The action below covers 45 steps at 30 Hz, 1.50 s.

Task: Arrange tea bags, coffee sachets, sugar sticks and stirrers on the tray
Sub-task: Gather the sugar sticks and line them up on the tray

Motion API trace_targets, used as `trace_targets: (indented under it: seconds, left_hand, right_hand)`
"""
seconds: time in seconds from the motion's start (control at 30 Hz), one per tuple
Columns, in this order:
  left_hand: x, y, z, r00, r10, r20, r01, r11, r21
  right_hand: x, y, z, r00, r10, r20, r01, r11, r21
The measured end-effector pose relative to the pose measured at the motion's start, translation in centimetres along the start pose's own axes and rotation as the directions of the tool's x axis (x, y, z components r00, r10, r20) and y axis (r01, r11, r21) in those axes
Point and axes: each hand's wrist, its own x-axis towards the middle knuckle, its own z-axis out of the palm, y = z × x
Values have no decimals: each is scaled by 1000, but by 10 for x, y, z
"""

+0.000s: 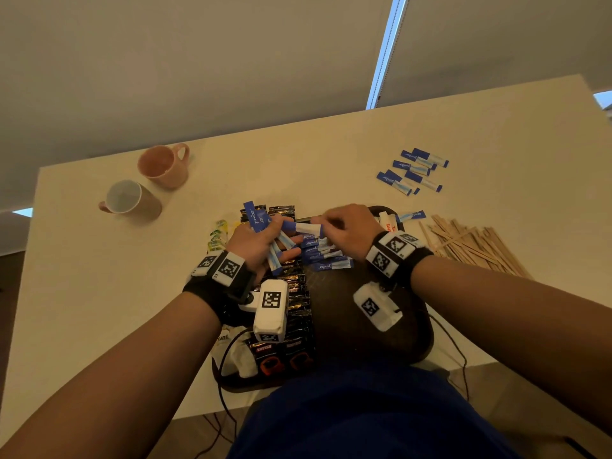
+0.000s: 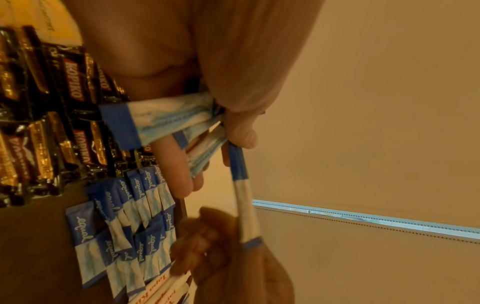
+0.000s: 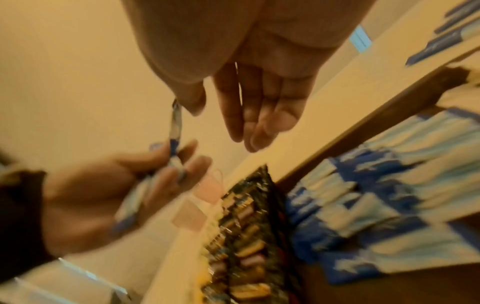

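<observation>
My left hand (image 1: 265, 241) grips a fanned bundle of blue-and-white sugar sticks (image 2: 166, 121) above the dark brown tray (image 1: 381, 326). One sugar stick (image 1: 306, 229) spans between both hands: the left hand (image 2: 214, 158) holds its blue end, and my right hand (image 1: 326, 226) pinches its other end (image 3: 176, 123). The rest of the right hand's fingers (image 3: 259, 123) lie straight. Under the hands, more sugar sticks (image 1: 326, 258) lie in a row on the tray. A column of black Kopiko coffee sachets (image 1: 299, 303) fills the tray's left side.
Loose sugar sticks (image 1: 414, 170) lie on the table at the far right, and a pile of wooden stirrers (image 1: 473, 246) sits right of the tray. Green-yellow tea bags (image 1: 218, 235) lie left of it. Two mugs (image 1: 149, 183) stand at the far left.
</observation>
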Motion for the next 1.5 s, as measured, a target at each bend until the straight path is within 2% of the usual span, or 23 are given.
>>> trace_targets:
  seconds: [0.07,0.13,0.2,0.33,0.43,0.5,0.57,0.67,0.73,0.83,0.93,1.2,1.5]
  left_hand:
    - [-1,0,2,1000,4,18,-4,1000,-7]
    - [0,-1,2,1000,14,21,-13,1000,-5]
    - [1,-2,2,1000,29,-8,-29,999,12]
    - [2,-5,1,999,48,-8,-46,993,105]
    - [1,-6,2,999,28,-33,-24,994,108]
    - [2,-6,0,996,46,-71,-34,988,151]
    - [3,-6,-5,994,58,-97,-40,982,183]
    - [2,-5,-8,995,40,-92,-22,981,191]
    - [0,-4,-6,997,35,-74,-19,980,196]
    - [-1,-4,-3,998,20,-53,-9,978,207]
    - [-2,-3,-1,999,16,-48,-6,979,205]
    - [-2,-4,-2,999,17,-44,-8,979,205]
    - [-3,-1,-7,998,24,-61,-11,979,205]
  right_hand:
    - [3,-14,-2,998,59,10,-59,978,200]
    - [3,-21,-1,991,129,47,-136,892,430]
    - [2,-22,0,988,130,84,-154,855,494]
    - [-2,-18,1,992,53,114,-94,914,395]
    - [-5,-7,-4,998,56,21,-60,955,290]
    - [-11,9,-10,998,63,-14,-60,986,153]
    - [-22,27,-14,993,55,100,-49,997,-65]
    - [-37,51,-9,930,92,357,34,943,-332]
    - [-42,62,-1,911,83,405,98,908,-408]
    - [-46,74,7,902,42,430,178,870,-459]
    - [-50,80,7,871,88,482,171,867,-468]
    - [-40,76,8,944,45,327,117,881,-458]
    - [-20,62,31,935,111,338,79,861,-502]
